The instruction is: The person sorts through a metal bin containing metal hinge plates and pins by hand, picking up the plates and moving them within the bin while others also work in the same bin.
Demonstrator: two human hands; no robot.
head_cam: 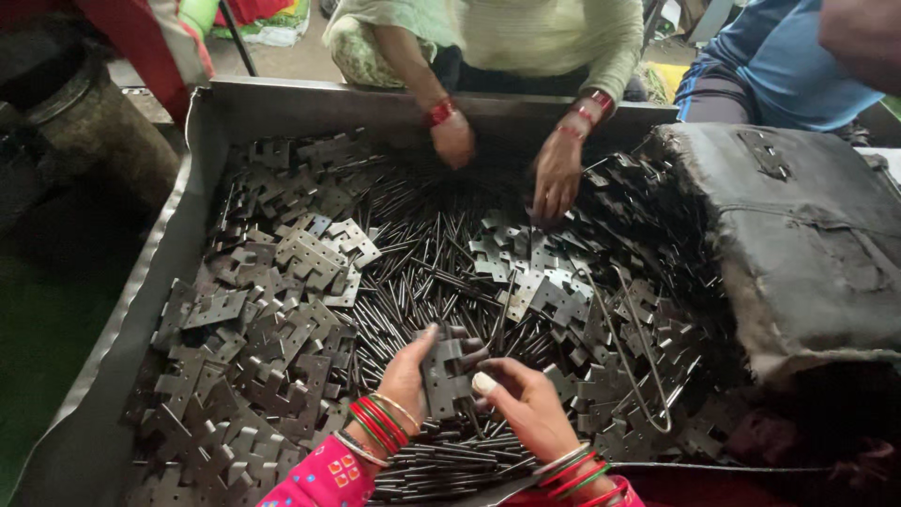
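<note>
Both hands, left hand and right hand, pinch a stiff, light, sharp-edged hinge plate by its edges at lower centre.

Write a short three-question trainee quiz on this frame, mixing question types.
1. True or false: the left hand holds a grey metal hinge plate.
2. What lies heaped in the middle of the metal tray? A) thin dark pins B) bolts C) washers
3. How many hands of the person opposite reach into the tray?

Key: 1 true; 2 A; 3 two. The right hand pinches at the plate's lower edge.
</note>
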